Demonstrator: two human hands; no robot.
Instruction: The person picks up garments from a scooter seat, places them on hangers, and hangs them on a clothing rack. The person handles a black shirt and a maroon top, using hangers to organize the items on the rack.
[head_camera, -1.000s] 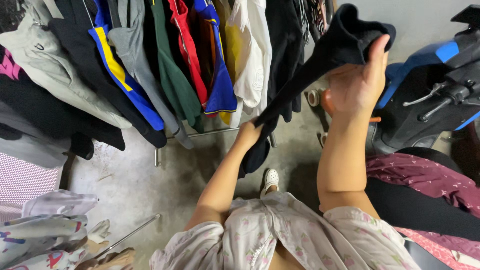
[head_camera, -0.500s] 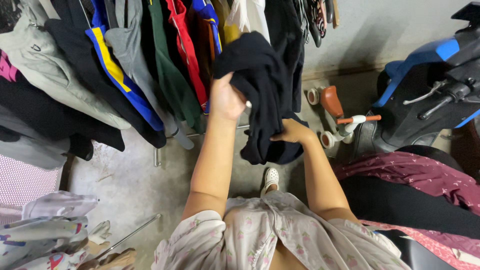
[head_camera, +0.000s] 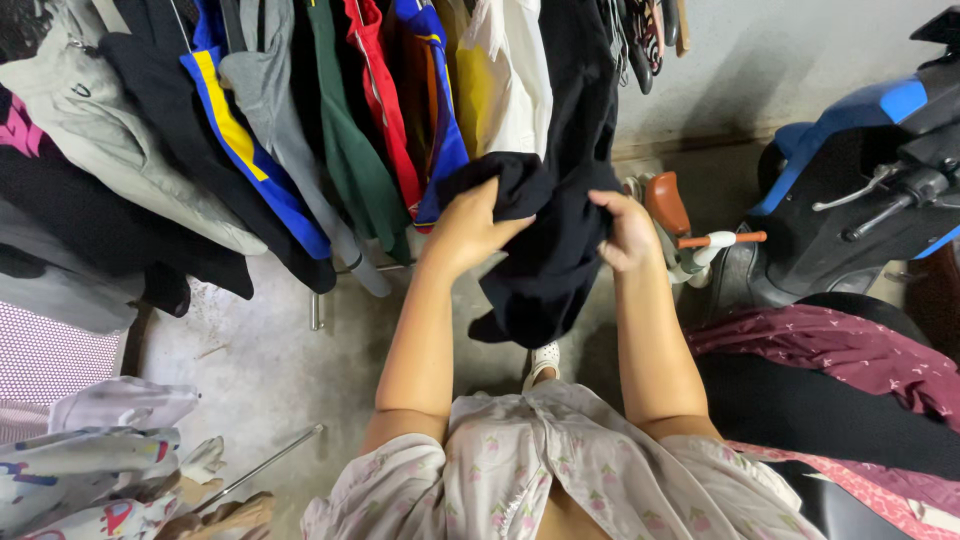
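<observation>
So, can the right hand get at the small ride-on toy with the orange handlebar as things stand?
Probably not at once. The right hand grips the black garment together with the left hand, so it is occupied. The ride-on toy stands on the floor just beside it, with nothing between them.

A black garment (head_camera: 545, 250) is gripped at its top edge by the left hand (head_camera: 470, 228) and right hand (head_camera: 628, 232). Hanging clothes (head_camera: 330, 130) are seen at 11 o'clock, a blue scooter (head_camera: 860, 190) at 2 o'clock.

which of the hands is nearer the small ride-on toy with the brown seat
Right. The right hand grips the black garment just beside the ride-on toy; the left hand holds the garment's far side.
</observation>
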